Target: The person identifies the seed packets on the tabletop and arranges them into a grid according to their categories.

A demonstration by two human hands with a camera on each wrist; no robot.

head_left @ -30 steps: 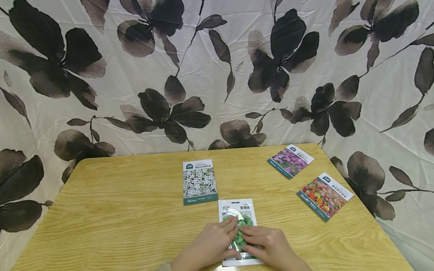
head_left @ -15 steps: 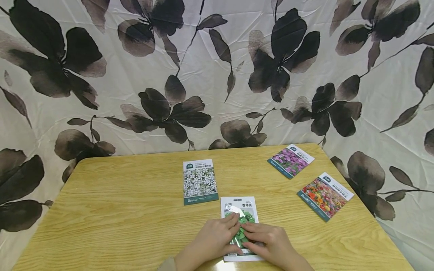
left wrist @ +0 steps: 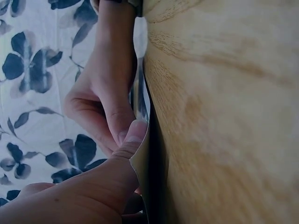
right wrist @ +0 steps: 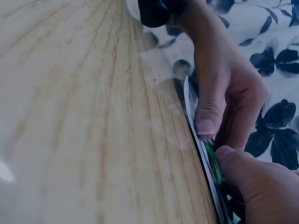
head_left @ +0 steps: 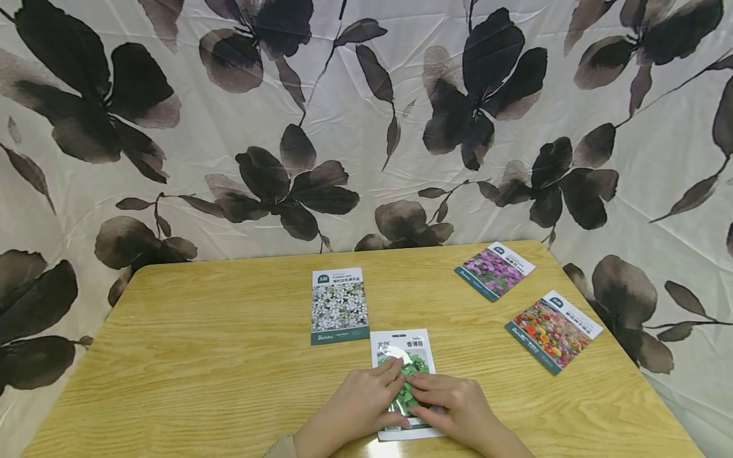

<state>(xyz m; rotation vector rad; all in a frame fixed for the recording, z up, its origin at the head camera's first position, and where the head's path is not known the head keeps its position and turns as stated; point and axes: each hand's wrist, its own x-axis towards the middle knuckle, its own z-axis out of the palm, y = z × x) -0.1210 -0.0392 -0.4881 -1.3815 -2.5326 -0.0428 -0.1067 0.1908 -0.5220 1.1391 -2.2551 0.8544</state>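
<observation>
A white seed packet (head_left: 415, 362) with green leaves printed on it lies near the table's front edge, under both hands. My left hand (head_left: 366, 401) rests on its left half, fingers extended over the leaf picture and thumb low on the packet. My right hand (head_left: 455, 404) mirrors it on the right half, fingertips close to the left hand's. In the left wrist view, the left thumb (left wrist: 133, 137) presses near the packet's slightly bowed edge. The right wrist view shows both thumbs against the printed face; part of that face is hidden by the hands.
Just behind, a white-flower seed packet (head_left: 340, 305) lies upright to my view. At the right are a purple-flower packet (head_left: 495, 270) and a mixed-flower packet (head_left: 553, 331), both slanted. A floral cloth (head_left: 343, 127) hangs behind the wooden table (head_left: 200, 356).
The leaf packet has slid slightly away from me and to the right beneath the hands, mostly in the first half second. The hands keep nearly the same pose; the other packets stay put.
</observation>
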